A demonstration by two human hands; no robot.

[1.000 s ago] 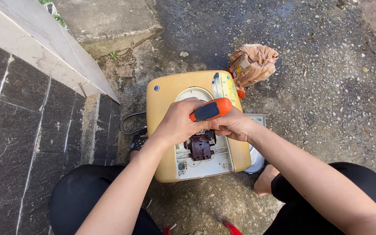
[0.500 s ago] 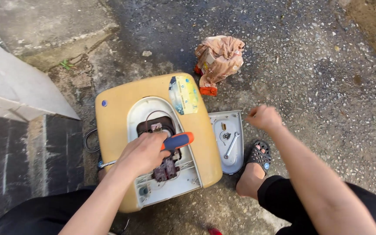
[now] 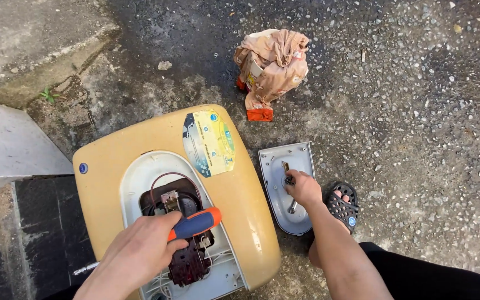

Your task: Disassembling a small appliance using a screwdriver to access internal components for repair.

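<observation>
Right hand [image 3: 305, 189] now lowered onto grey cover [image 3: 290, 189], left hand [image 3: 140, 253] gripping screwdriver [image 3: 195, 224]

Crumpled tan cloth bundle [image 3: 272, 65] with orange corner lies on wet, speckled gravel ground [image 3: 418, 111], well apart from the work. Small stone [image 3: 164, 65] near it, to the left. Concrete slab [image 3: 29, 39] upper left, a green weed [image 3: 49, 95] at its edge. Pale ledge [image 3: 12, 147] at left, dark tiles [image 3: 45, 233] below it. Black sandal [image 3: 342, 203] on a foot, lower right.
</observation>
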